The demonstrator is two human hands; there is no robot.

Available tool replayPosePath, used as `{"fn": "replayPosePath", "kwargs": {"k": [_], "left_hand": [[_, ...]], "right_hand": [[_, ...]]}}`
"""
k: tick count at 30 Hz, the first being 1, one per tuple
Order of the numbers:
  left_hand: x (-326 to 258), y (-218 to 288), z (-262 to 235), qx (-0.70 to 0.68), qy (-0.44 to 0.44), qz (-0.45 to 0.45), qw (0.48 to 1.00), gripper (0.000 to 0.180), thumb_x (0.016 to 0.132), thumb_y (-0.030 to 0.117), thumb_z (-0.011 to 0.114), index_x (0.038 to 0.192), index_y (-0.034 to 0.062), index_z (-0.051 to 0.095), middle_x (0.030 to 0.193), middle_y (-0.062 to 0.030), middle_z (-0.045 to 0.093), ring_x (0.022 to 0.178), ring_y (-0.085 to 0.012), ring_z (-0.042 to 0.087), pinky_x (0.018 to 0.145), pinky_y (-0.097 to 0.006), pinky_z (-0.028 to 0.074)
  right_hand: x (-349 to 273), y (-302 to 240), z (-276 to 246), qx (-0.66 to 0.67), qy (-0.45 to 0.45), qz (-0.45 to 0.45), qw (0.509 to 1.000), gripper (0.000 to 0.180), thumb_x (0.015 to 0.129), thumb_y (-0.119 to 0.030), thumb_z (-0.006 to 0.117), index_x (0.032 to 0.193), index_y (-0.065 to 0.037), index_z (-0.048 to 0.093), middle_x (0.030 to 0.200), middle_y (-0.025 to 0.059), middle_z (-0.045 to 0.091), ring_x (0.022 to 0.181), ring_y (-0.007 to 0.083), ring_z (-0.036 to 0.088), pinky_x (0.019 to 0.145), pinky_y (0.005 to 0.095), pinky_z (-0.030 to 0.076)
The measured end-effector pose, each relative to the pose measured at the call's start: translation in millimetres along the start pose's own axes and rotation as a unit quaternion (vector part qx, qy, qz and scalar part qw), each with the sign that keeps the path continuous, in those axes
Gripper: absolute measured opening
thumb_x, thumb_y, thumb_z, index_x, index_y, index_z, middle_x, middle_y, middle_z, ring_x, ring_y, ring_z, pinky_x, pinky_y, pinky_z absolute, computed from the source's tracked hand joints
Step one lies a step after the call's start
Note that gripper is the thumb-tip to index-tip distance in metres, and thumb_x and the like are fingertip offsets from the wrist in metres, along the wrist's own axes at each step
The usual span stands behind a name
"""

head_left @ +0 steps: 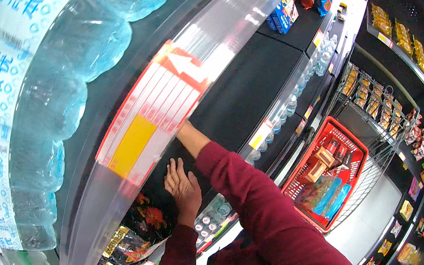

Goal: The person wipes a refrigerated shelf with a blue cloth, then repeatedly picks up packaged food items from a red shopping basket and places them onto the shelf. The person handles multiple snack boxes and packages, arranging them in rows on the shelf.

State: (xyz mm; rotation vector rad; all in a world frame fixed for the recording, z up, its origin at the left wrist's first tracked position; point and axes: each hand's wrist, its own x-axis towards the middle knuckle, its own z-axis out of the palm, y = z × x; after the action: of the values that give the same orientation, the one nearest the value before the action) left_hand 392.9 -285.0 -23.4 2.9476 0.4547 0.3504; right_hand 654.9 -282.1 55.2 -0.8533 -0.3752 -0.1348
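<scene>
A person in a dark red sleeve stands close against a store shelf unit, seen from the head looking down along it. The left hand (182, 185) is flat and open, fingers together and pointing up and away, its back toward the camera. It rests at the dark opening beneath a clear plastic shelf edge strip (174, 95), just above dark snack bags (144, 220) printed with red leaves. It grips nothing that can be seen.

The right arm crosses over from the lower right, elbow bent, forearm reaching up and left into the same dark gap. The right wrist (186, 133) goes behind a red, white and yellow price tag (153, 111) on the strip, so the right hand is hidden; whether it is open or closed cannot be told. The two hands are apart, the right higher and deeper in than the left.

The gap lies ahead and to the left of the body; the strip's long axis runs from lower left to upper right. Large water bottles (50, 100) fill the shelf above, at far left. A red basket (327, 172) of packets sits on the floor to the right, well apart.
</scene>
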Motion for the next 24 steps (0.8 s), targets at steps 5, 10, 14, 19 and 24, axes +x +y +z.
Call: {"fn": "replayPosePath", "kwargs": {"k": [5,10,14,19,24], "left_hand": [[27.5,57.8,20.3,-0.058,-0.001,0.081,0.995,0.055,0.105,0.023,0.052,0.157,0.0051,0.043,0.168,-0.0175,0.036,0.155,-0.0396,0.030,0.126,-0.056,0.018],[10.8,-1.4,22.9,-0.022,0.014,0.035,0.999,0.057,0.104,0.026,0.055,0.156,0.0051,0.044,0.167,-0.0204,0.034,0.155,-0.0410,0.029,0.126,-0.058,0.017],[4.6,-15.6,67.3,-0.162,0.009,0.071,0.984,0.081,0.089,0.044,0.075,0.154,0.0053,0.046,0.161,-0.0240,0.042,0.155,-0.0447,0.028,0.125,-0.061,0.018],[-2.4,-5.5,71.0,-0.325,0.029,0.040,0.945,0.084,0.089,0.049,0.076,0.154,0.0069,0.044,0.157,-0.0220,0.044,0.151,-0.0419,0.034,0.125,-0.055,0.022],[7.4,9.3,38.8,-0.261,-0.044,0.018,0.964,0.076,0.102,0.046,0.062,0.164,0.0110,0.036,0.164,-0.0192,0.035,0.153,-0.0390,0.024,0.123,-0.051,0.019]], "right_hand": [[-14.8,94.0,-122.7,-0.067,0.166,0.016,0.984,0.034,0.084,-0.013,0.083,0.101,-0.001,0.056,0.100,0.0170,0.062,0.098,0.0367,0.060,0.089,0.0451,0.051],[-44.1,14.2,7.9,-0.270,0.085,0.030,0.959,0.029,0.088,-0.009,0.079,0.107,0.000,0.059,0.105,0.0222,0.066,0.097,0.0391,0.063,0.088,0.0455,0.053],[-25.0,11.2,35.0,-0.118,0.075,-0.003,0.990,0.027,0.092,-0.006,0.070,0.115,0.005,0.064,0.120,0.0259,0.067,0.109,0.0373,0.066,0.092,0.0431,0.055],[-42.0,28.8,16.4,-0.297,-0.009,0.067,0.952,0.032,0.090,-0.009,0.071,0.118,0.005,0.061,0.118,0.0243,0.066,0.106,0.0370,0.066,0.090,0.0439,0.055],[-108.1,39.8,-5.7,-0.302,0.083,0.097,0.945,0.026,0.084,-0.005,0.076,0.108,0.000,0.066,0.109,0.0197,0.064,0.103,0.0403,0.065,0.088,0.0471,0.054]]}}
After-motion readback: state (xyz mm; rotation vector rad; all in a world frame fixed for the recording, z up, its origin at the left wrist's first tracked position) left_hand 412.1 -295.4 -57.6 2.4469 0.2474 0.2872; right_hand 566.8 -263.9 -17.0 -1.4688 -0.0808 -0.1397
